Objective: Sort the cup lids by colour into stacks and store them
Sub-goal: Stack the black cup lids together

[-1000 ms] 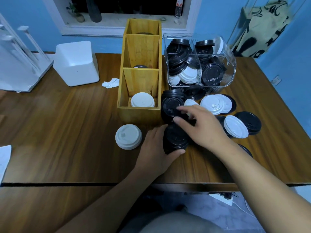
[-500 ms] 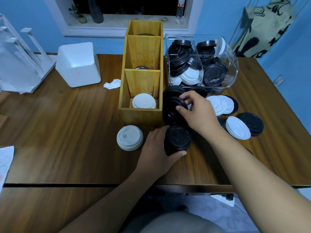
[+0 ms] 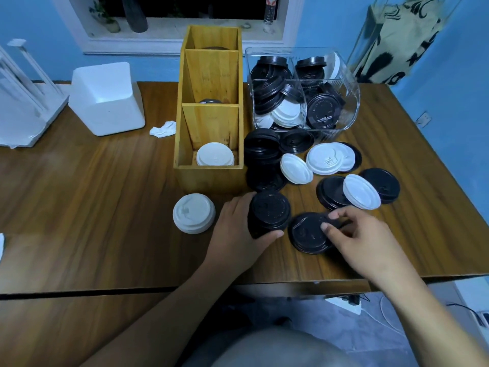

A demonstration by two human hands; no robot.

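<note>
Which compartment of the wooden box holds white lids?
The nearest compartment, holding a white stack; the two behind it show only dark lids.

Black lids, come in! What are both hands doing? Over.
Left hand grips the stack of black plastic cup lids. Right hand pinches a loose black plastic lid on the wooden table. White plastic lid stack sits left, apart.

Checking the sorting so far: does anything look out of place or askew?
A white lid lies tilted over a black lid at far right, colours mixed; a crumpled tissue sits left of the wooden organizer.
</note>
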